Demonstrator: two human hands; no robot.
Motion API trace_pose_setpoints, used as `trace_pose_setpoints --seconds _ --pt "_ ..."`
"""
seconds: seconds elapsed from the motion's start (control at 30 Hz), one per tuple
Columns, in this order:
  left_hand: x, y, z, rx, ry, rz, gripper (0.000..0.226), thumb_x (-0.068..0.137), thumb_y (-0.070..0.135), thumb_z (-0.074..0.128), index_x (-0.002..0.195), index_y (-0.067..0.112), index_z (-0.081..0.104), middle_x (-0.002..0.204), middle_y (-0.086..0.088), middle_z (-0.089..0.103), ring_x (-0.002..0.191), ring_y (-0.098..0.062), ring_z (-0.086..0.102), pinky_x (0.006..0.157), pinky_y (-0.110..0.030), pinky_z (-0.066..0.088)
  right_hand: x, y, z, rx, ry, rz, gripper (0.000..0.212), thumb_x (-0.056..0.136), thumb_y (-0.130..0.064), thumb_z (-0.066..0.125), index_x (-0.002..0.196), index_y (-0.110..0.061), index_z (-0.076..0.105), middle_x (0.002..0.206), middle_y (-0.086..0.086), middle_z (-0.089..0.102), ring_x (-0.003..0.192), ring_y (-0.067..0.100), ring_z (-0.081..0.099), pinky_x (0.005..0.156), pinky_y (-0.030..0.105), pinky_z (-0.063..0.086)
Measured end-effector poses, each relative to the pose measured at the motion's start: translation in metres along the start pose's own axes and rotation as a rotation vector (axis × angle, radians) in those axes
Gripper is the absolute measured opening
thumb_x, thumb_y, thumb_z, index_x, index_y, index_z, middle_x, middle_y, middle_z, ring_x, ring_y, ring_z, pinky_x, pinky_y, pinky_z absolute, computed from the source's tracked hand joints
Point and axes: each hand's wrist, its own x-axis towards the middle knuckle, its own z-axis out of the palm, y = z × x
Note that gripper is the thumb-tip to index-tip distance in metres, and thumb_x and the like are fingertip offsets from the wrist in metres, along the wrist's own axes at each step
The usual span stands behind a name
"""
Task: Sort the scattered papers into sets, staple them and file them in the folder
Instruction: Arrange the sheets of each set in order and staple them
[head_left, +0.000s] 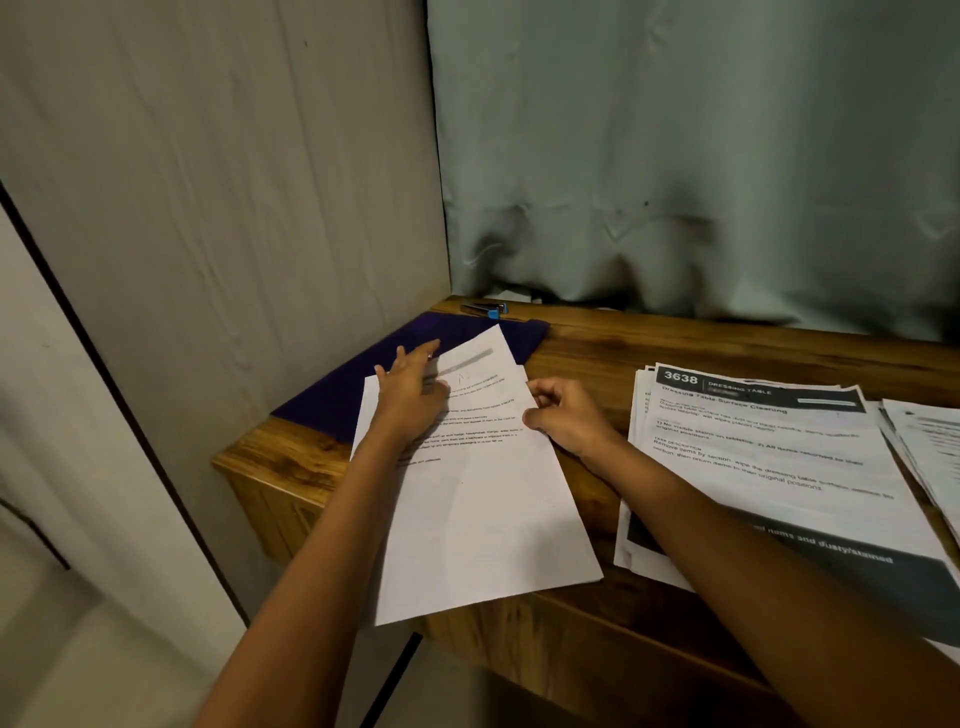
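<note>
Both hands were on the white printed sheets, lying near-to-far across the purple flat folder: left hand flat, fingers spread; right hand pinched the right edge. Blue-and-black stapler lay beyond, nearer left.

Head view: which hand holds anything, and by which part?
The right hand pinches the white printed paper set at its right edge; the left hand only presses flat on it.

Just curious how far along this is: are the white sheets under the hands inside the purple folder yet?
Not inside: the white sheets lie on top of the purple folder and overhang the table.
</note>
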Motion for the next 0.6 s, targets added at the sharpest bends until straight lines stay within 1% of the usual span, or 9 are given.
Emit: trace_pose_setpoints --seconds 0.1,0.2,0.27,0.3,0.37,0.4,0.43,0.53,0.6 --pt "0.005 0.000 -0.007 0.106 0.004 0.123 0.061 0.091 0.004 0.057 0.145 0.022 0.036 0.155 -0.006 0.031 0.148 -0.027 0.001 0.114 -0.049 -0.015 -0.002 0.000 -0.001 -0.020 0.012 -0.037 0.028 0.085 0.001 0.064 0.108 -0.014 0.068 0.102 -0.004 0.065 0.093 0.015 0.062 0.080 0.035 0.056" --pt "0.000 -0.008 -0.007 -0.020 0.023 0.145 0.046 0.090 0.010 0.062 0.132 0.027 0.052 0.148 -0.002 0.042 0.148 -0.023 0.009 0.114 -0.048 -0.017 -0.003 0.001 -0.003 -0.055 0.014 -0.063 0.029 0.082 0.006 0.065 0.106 -0.009 0.071 0.095 -0.008 0.065 0.089 0.014 0.062 0.077 0.031 0.055" --pt "-0.010 -0.009 -0.007 -0.198 0.058 0.106 0.026 0.093 0.025 0.060 0.118 0.033 0.060 0.143 0.000 0.048 0.145 -0.020 0.021 0.119 -0.047 -0.007 -0.003 0.001 -0.004 -0.079 0.004 -0.077 0.029 0.081 0.007 0.066 0.106 -0.007 0.071 0.099 -0.005 0.067 0.087 0.012 0.061 0.073 0.023 0.053" --pt "-0.015 -0.006 -0.008 -0.297 0.070 0.062 0.022 0.096 0.033 0.053 0.116 0.032 0.064 0.142 0.000 0.049 0.141 -0.017 0.029 0.119 -0.041 0.001 -0.003 0.001 -0.004 -0.094 0.000 -0.084 0.029 0.082 0.006 0.066 0.107 -0.007 0.071 0.101 -0.004 0.067 0.088 0.011 0.060 0.071 0.019 0.052" --pt "-0.019 0.000 -0.011 -0.455 0.106 -0.040 0.042 0.101 0.043 0.034 0.114 0.024 0.069 0.131 0.004 0.057 0.123 -0.007 0.045 0.109 -0.027 0.018 -0.003 0.001 -0.004 -0.129 -0.006 -0.089 0.028 0.083 0.005 0.066 0.107 -0.007 0.071 0.103 -0.003 0.066 0.088 0.010 0.058 0.069 0.015 0.049" --pt "-0.019 -0.001 -0.011 -0.462 0.138 -0.074 0.049 0.102 0.045 0.030 0.111 0.020 0.072 0.122 0.008 0.061 0.115 -0.003 0.047 0.108 -0.028 0.022 -0.002 0.002 -0.004 -0.140 -0.009 -0.086 0.028 0.083 0.004 0.066 0.108 -0.007 0.071 0.103 -0.003 0.066 0.088 0.009 0.058 0.068 0.013 0.048" --pt "-0.017 -0.003 -0.011 -0.443 0.162 -0.088 0.051 0.101 0.046 0.031 0.107 0.018 0.074 0.117 0.009 0.063 0.115 -0.005 0.049 0.113 -0.033 0.024 -0.002 0.002 -0.004 -0.140 -0.009 -0.078 0.029 0.082 0.003 0.067 0.108 -0.008 0.071 0.105 -0.002 0.066 0.089 0.009 0.058 0.068 0.012 0.048" --pt "-0.009 -0.012 -0.007 -0.362 0.192 -0.126 0.034 0.097 0.037 0.050 0.106 0.013 0.073 0.133 -0.005 0.059 0.136 -0.026 0.039 0.118 -0.046 0.022 -0.002 0.002 -0.006 -0.109 0.016 -0.040 0.042 0.079 0.000 0.072 0.118 -0.014 0.066 0.120 -0.001 0.062 0.103 0.012 0.057 0.070 0.013 0.048" --pt "-0.007 -0.013 -0.006 -0.385 0.194 -0.118 0.022 0.095 0.024 0.056 0.104 0.013 0.073 0.133 -0.006 0.059 0.136 -0.024 0.039 0.116 -0.047 0.026 0.000 0.001 -0.008 -0.114 0.016 0.035 0.058 0.077 -0.006 0.076 0.131 -0.016 0.056 0.132 -0.001 0.055 0.113 0.014 0.052 0.068 0.014 0.044"
